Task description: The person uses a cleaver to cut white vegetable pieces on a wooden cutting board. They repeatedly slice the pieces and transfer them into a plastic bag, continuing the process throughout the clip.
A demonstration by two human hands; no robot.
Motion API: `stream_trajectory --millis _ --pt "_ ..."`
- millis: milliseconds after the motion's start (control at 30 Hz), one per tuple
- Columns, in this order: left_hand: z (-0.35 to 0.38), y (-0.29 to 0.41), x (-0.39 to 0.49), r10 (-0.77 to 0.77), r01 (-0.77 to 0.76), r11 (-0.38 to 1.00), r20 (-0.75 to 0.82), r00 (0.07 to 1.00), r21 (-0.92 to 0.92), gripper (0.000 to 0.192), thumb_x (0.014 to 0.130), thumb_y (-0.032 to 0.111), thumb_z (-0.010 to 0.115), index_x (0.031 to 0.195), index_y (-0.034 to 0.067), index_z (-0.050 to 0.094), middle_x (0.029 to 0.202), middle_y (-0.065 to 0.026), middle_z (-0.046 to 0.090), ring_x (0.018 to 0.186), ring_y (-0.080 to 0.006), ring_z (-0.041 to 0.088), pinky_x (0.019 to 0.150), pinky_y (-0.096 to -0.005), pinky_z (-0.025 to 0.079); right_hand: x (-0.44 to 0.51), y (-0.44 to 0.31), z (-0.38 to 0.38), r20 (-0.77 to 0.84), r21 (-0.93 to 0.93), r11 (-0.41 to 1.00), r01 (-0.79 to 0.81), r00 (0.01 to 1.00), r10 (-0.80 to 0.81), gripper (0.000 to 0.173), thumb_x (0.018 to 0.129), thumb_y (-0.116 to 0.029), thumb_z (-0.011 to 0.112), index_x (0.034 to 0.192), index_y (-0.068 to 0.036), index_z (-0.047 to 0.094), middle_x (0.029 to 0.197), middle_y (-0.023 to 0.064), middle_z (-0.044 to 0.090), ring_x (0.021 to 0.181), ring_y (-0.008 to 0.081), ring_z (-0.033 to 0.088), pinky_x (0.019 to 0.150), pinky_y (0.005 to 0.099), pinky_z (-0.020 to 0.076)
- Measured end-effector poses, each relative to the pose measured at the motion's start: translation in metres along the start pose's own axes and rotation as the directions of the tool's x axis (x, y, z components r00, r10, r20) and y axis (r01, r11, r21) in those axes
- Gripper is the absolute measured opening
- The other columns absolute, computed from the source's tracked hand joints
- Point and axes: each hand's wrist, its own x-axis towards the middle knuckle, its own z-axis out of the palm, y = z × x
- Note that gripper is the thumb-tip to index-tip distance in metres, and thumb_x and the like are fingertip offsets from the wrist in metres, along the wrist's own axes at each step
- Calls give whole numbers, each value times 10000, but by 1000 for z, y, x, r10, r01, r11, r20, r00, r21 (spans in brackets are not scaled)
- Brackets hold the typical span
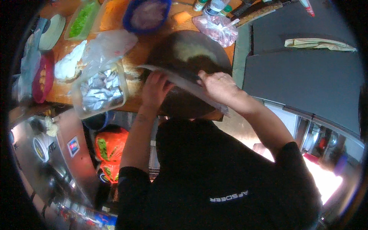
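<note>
A long, thin silvery fish (184,84), probably hairtail, lies across a round dark chopping board (184,105) and overhangs its near right side. My left hand (155,87) grips the fish toward its left end, fingers curled over it. Beyond the fish's middle, my right hand (217,83) is closed around a dark handle, apparently of a knife (191,77); the blade is blurred in shadow. Pale residue (195,50) covers the board's far part. Left of the board, a clear plastic tub (123,99) holds several cut silvery fish pieces (100,92).
A crumpled plastic bag (110,43) touches the tub's far side. Behind stand a green-filled tray (69,36), an orange-filled tray (99,24) and a blue basin (126,21). A tied bag (215,30) sits at the board's far right. Orange bags (110,146) are below the table.
</note>
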Motion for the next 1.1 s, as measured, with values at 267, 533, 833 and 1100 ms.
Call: stream_trajectory --millis 267,533,833,1100 --pt "-2 -8 1 45 -45 999 16 999 -2 431 757 294 825 1085 69 658 1212 -141 591 1173 -379 546 992 -473 495 8 -13 -12 94 -110 994 13 996 -2 302 1017 -219 464 1185 14 559 896 255 692 903 413 687 760 510 541" --pt "-3 -6 5 35 -34 997 22 999 -68 340 758 250 812 1011 76 667 1177 -121 596 1150 -362 555 959 -457 503 2 -11 -16 261 -169 985 -40 962 84 337 1043 -181 383 1259 37 523 1013 273 683 947 439 677 811 508 545" --pt "-9 -2 13 93 -93 995 -6 996 -28 358 761 263 805 1024 94 632 1123 -113 589 1078 -357 574 900 -470 506 -69 44 -19 233 -110 990 -84 967 108 270 991 -218 507 1162 -13 547 833 234 678 818 437 681 697 523 537" --pt "-28 -5 29 49 -130 960 307 950 248 226 860 231 684 1057 128 647 1115 -97 617 1067 -334 587 868 -483 503 -97 56 6 11 -41 992 -117 993 118 252 989 -267 534 1054 -23 531 695 223 643 680 434 662 588 522 525"
